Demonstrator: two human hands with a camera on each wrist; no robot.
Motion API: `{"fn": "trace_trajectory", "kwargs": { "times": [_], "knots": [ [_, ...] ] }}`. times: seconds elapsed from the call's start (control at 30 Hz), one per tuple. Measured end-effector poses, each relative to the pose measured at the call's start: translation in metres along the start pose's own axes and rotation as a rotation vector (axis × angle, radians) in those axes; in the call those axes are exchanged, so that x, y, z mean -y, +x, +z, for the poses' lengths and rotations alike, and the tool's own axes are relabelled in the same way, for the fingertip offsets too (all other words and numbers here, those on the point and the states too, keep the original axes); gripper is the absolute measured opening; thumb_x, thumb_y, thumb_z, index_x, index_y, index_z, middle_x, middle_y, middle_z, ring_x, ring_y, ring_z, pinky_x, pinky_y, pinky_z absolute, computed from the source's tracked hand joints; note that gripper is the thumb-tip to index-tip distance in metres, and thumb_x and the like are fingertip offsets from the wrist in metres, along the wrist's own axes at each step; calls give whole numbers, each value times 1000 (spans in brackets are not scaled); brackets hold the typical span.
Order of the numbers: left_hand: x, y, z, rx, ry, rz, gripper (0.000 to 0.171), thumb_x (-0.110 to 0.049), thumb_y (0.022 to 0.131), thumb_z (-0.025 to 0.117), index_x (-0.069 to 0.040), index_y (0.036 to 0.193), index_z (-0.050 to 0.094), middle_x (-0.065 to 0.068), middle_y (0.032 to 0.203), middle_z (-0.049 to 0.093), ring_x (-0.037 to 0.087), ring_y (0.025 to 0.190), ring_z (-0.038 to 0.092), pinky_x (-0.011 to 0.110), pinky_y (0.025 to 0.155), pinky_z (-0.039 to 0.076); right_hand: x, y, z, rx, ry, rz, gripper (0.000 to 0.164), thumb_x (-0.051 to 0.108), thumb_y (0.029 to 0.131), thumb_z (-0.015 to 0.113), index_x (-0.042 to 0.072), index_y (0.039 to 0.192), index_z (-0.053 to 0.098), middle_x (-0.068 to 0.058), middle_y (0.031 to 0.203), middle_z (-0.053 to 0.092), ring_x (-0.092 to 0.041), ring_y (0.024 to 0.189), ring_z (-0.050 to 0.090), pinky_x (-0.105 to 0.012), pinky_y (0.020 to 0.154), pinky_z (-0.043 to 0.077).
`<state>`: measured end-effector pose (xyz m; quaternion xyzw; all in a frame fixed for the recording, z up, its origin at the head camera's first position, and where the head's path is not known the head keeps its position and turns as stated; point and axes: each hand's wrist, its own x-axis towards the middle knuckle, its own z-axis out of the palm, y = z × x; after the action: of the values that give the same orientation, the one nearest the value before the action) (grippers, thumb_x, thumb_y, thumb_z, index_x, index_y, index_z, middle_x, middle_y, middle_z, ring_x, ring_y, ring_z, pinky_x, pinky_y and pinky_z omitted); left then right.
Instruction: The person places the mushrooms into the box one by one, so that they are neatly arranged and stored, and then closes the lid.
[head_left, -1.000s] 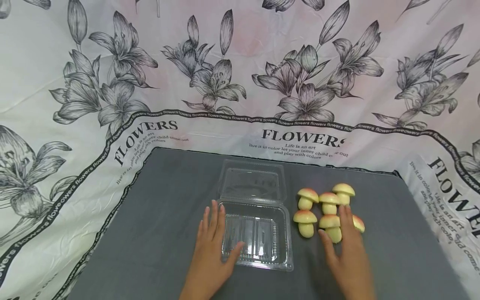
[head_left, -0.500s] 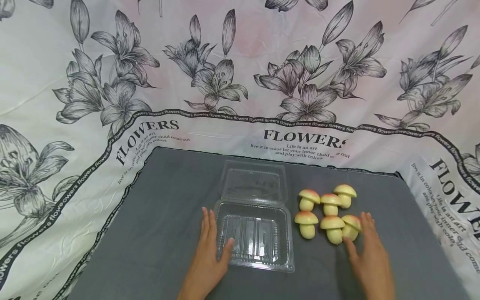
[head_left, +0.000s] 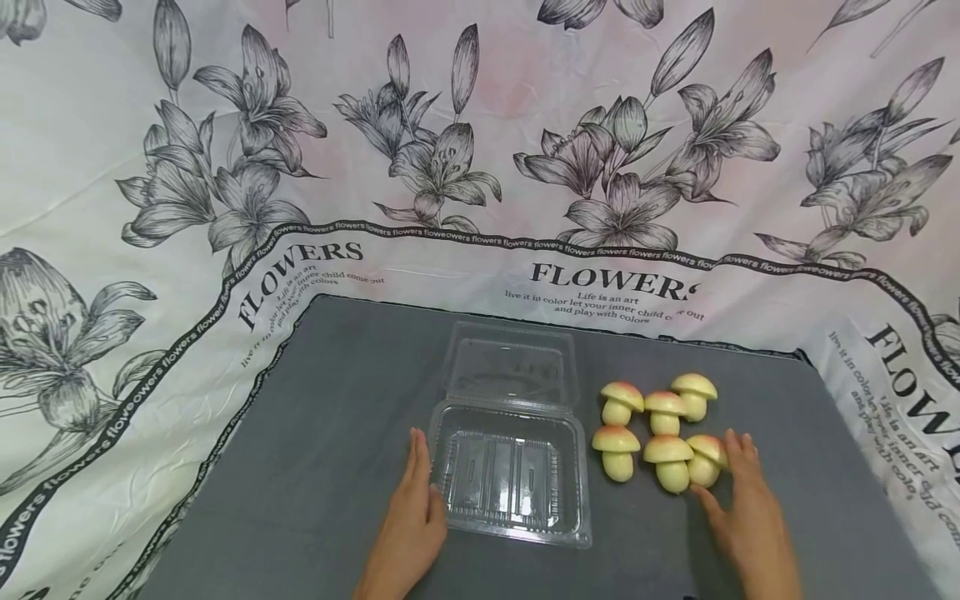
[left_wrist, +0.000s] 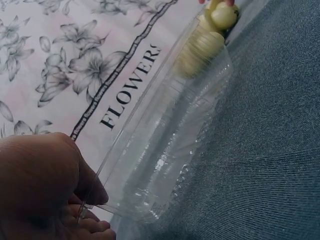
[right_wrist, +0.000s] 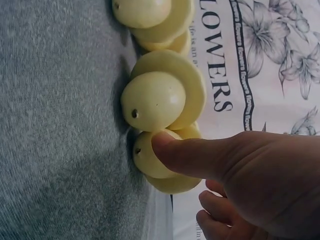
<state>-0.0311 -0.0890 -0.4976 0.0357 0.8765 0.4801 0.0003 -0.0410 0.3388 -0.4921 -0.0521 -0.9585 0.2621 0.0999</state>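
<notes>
A clear plastic clamshell container (head_left: 517, 533) lies open mid-table, its lid (head_left: 513, 367) folded back. My left hand (head_left: 408, 525) holds its left rim; in the left wrist view the thumb (left_wrist: 92, 187) lies over the rim, with curled fingers below. On the right, several yellow mushrooms with reddish cap tops stand in two rows. My right hand (head_left: 750, 517) grips the front row's rightmost mushroom (head_left: 703, 471), thumb on the stem and fingers at the cap. The right wrist view shows the thumb tip (right_wrist: 162, 142) against that stem; the fingers' contact is hidden.
Beside the held one, touching it, stands another mushroom (head_left: 671, 473). A front-left mushroom (head_left: 618, 465) is nearest the container. The dark grey tabletop (head_left: 322, 400) ends at the back against a white flower-printed cloth (head_left: 450, 258).
My right hand has moved right, from over the front-row mushrooms to the rightmost one. The left hand has shifted slightly left and its thumb has drawn in to the container's rim.
</notes>
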Motion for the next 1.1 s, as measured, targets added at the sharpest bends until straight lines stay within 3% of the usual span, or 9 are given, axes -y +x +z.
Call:
{"fn": "trace_trajectory", "kwargs": {
  "times": [0.13,0.23,0.37,0.7,0.87,1.1],
  "knots": [
    [1,0,0,22,-27,-9,75,8,104,42,1,168,3,16,177,-1,32,160,16,50,114,35,-5,1,2,-3,-2,-19,101,4,91,80,5,170,16,-29,172,12,-56,153,19,-77,111,26],
    [2,1,0,32,-25,-15,75,7,104,41,0,168,3,15,177,0,31,160,10,52,124,26,-8,3,3,-6,-4,-29,102,5,90,81,4,169,17,-30,171,15,-57,152,21,-76,112,25],
    [3,2,1,41,-13,-17,74,6,105,41,0,168,4,14,177,2,29,161,10,53,125,18,-10,7,1,30,-28,11,101,9,90,82,1,168,19,-33,169,17,-62,146,28,-77,107,30],
    [3,3,1,49,-20,-2,76,7,105,40,-5,169,1,13,177,3,30,161,10,54,124,18,-10,9,6,-6,-79,35,96,11,87,86,-3,163,29,-41,157,35,-69,127,45,-75,96,40],
    [2,4,0,52,-22,0,77,7,105,39,-6,170,1,14,177,3,31,161,11,55,125,19,-9,10,6,-48,-76,61,90,10,84,87,-5,157,36,-47,139,49,-70,113,53,-74,88,44],
    [3,3,0,51,-17,-10,75,8,104,39,-2,169,2,15,177,3,31,161,11,54,125,18,-9,11,4,-38,-76,109,89,16,84,86,-8,155,37,-51,129,52,-71,108,55,-73,86,46]
  ]
}}
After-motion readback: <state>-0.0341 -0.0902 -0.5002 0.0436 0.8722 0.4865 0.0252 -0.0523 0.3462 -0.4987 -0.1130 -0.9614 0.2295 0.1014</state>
